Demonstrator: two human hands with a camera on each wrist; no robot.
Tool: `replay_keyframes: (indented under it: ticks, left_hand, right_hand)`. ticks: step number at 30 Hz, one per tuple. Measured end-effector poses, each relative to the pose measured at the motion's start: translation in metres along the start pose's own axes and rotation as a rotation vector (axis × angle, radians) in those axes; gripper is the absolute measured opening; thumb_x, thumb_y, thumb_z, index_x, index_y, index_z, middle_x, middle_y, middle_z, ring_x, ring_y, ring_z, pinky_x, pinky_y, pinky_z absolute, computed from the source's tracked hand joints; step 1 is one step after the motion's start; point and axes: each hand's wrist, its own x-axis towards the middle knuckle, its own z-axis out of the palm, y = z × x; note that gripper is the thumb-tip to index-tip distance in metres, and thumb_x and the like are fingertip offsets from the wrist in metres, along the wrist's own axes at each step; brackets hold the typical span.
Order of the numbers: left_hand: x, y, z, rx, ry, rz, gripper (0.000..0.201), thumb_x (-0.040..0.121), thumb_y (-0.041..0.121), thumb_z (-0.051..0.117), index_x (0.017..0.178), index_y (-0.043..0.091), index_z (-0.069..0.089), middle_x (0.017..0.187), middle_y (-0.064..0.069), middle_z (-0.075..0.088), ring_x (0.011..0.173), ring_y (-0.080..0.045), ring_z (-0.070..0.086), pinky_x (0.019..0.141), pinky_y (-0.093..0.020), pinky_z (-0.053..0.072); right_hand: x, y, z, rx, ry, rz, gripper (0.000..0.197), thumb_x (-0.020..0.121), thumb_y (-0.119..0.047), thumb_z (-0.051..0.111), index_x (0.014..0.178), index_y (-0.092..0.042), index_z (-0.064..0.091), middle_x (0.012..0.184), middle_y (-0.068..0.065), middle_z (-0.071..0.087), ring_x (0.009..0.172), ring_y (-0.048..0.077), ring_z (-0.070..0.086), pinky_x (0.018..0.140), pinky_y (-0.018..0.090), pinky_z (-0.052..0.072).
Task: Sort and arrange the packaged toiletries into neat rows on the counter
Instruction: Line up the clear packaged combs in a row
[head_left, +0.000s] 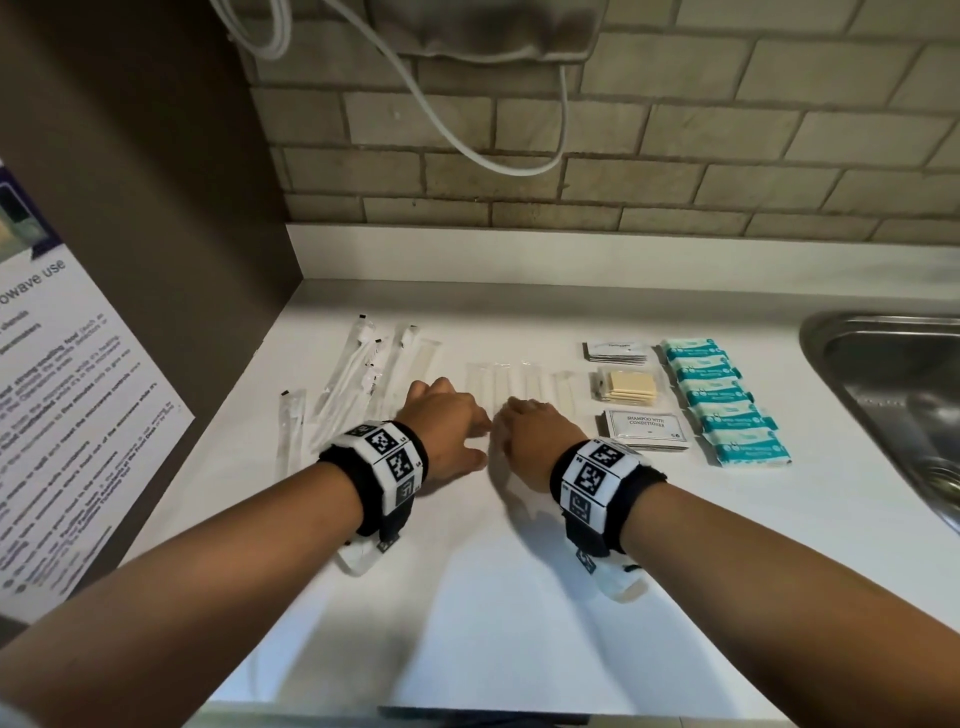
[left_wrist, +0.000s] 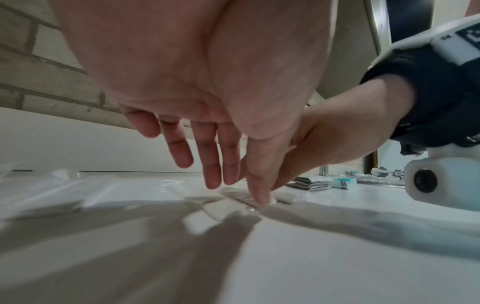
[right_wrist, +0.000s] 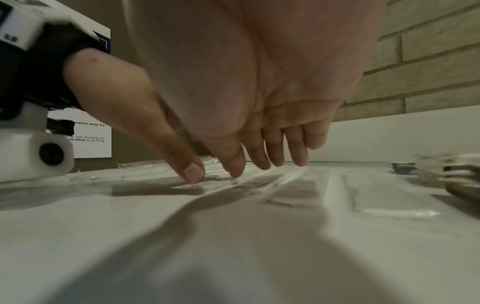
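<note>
Both hands lie palm down at the middle of the white counter (head_left: 519, 597), side by side. My left hand (head_left: 447, 426) has straight fingers, and its thumb (left_wrist: 259, 195) presses on a clear flat packet (left_wrist: 236, 202). My right hand (head_left: 535, 431) reaches over a row of clear packets (head_left: 498, 382) with straight fingers, its thumb tip (right_wrist: 235, 164) touching the plastic (right_wrist: 298, 185). Neither hand grips anything. The near ends of these packets are hidden under the hands in the head view.
Long toothbrush packets (head_left: 353, 374) lie scattered at the left. To the right sit grey sachets (head_left: 615, 353), beige squares (head_left: 626, 387), a shampoo sachet (head_left: 644, 428) and a row of teal packets (head_left: 727, 400). A steel sink (head_left: 883, 395) is far right; a brown wall panel (head_left: 156, 260) stands left.
</note>
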Motion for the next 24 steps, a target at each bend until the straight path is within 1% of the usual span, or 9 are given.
replay_keyframes:
  ticks: [2, 3, 6, 8, 10, 13, 17, 22, 24]
  left_hand:
    - [0.001, 0.007, -0.004, -0.030, 0.047, 0.012, 0.044, 0.085, 0.047, 0.060, 0.125, 0.030, 0.060, 0.124, 0.010, 0.061, 0.120, -0.020, 0.039, 0.098, -0.037, 0.027]
    - [0.003, 0.010, -0.004, -0.039, 0.063, 0.017, 0.045, 0.086, 0.048, 0.059, 0.127, 0.029, 0.060, 0.127, 0.009, 0.059, 0.122, -0.020, 0.038, 0.099, -0.037, 0.026]
    - [0.008, 0.018, -0.001, 0.037, 0.005, 0.040, 0.045, 0.089, 0.051, 0.053, 0.125, 0.024, 0.060, 0.136, 0.006, 0.054, 0.131, -0.022, 0.033, 0.104, -0.039, 0.024]
    - [0.011, 0.021, 0.003, 0.115, -0.057, 0.047, 0.046, 0.089, 0.054, 0.049, 0.120, 0.021, 0.060, 0.139, 0.004, 0.052, 0.136, -0.025, 0.028, 0.107, -0.042, 0.021]
    - [0.014, 0.023, 0.006, 0.157, -0.090, 0.048, 0.045, 0.089, 0.055, 0.047, 0.116, 0.021, 0.060, 0.140, 0.004, 0.051, 0.138, -0.027, 0.027, 0.107, -0.043, 0.021]
    - [0.016, 0.022, 0.009, 0.171, -0.083, 0.060, 0.044, 0.089, 0.055, 0.048, 0.113, 0.022, 0.061, 0.141, 0.006, 0.051, 0.136, -0.025, 0.030, 0.105, -0.043, 0.022]
    - [0.016, 0.022, 0.010, 0.156, -0.065, 0.066, 0.039, 0.088, 0.054, 0.051, 0.106, 0.022, 0.061, 0.141, 0.008, 0.051, 0.133, -0.025, 0.032, 0.103, -0.041, 0.021]
    - [0.016, 0.024, 0.010, 0.152, -0.060, 0.067, 0.039, 0.088, 0.054, 0.051, 0.108, 0.022, 0.062, 0.143, 0.008, 0.049, 0.134, -0.024, 0.031, 0.103, -0.040, 0.021]
    - [0.016, 0.024, 0.011, 0.144, -0.060, 0.066, 0.038, 0.087, 0.054, 0.052, 0.105, 0.022, 0.062, 0.143, 0.008, 0.049, 0.133, -0.023, 0.031, 0.102, -0.040, 0.021]
  right_hand:
    - [-0.001, 0.007, -0.003, -0.059, 0.013, 0.023, 0.056, 0.093, -0.011, 0.046, 0.147, -0.006, 0.032, 0.155, 0.010, 0.028, 0.144, 0.029, 0.025, 0.119, 0.039, 0.022]
    - [-0.003, 0.011, -0.005, -0.073, 0.015, 0.045, 0.058, 0.093, -0.010, 0.045, 0.148, -0.005, 0.029, 0.157, 0.010, 0.025, 0.146, 0.029, 0.020, 0.121, 0.039, 0.018]
    - [-0.008, 0.019, -0.007, -0.106, -0.039, 0.063, 0.060, 0.093, -0.008, 0.044, 0.150, -0.005, 0.026, 0.156, 0.009, 0.026, 0.148, 0.030, 0.016, 0.122, 0.040, 0.013]
    - [-0.012, 0.021, -0.006, -0.106, -0.061, 0.060, 0.058, 0.092, -0.008, 0.044, 0.149, -0.006, 0.029, 0.155, 0.008, 0.030, 0.147, 0.029, 0.018, 0.122, 0.040, 0.013]
    - [-0.017, 0.021, -0.007, -0.078, -0.056, 0.061, 0.054, 0.094, -0.012, 0.041, 0.147, -0.006, 0.032, 0.153, 0.008, 0.032, 0.146, 0.029, 0.021, 0.121, 0.040, 0.015]
    - [-0.022, 0.020, -0.010, -0.045, -0.046, 0.050, 0.049, 0.097, -0.017, 0.035, 0.144, -0.005, 0.036, 0.150, 0.010, 0.036, 0.143, 0.029, 0.027, 0.120, 0.040, 0.019]
    - [-0.023, 0.020, -0.011, -0.057, -0.064, 0.046, 0.048, 0.095, -0.015, 0.036, 0.142, -0.004, 0.037, 0.146, 0.010, 0.039, 0.138, 0.029, 0.033, 0.116, 0.038, 0.026]
    - [-0.023, 0.020, -0.013, -0.062, -0.075, 0.046, 0.050, 0.096, -0.014, 0.036, 0.145, -0.004, 0.034, 0.149, 0.011, 0.036, 0.140, 0.029, 0.032, 0.117, 0.039, 0.025]
    - [-0.023, 0.021, -0.013, -0.066, -0.079, 0.043, 0.050, 0.095, -0.014, 0.036, 0.144, -0.003, 0.034, 0.149, 0.012, 0.036, 0.139, 0.030, 0.033, 0.116, 0.039, 0.027]
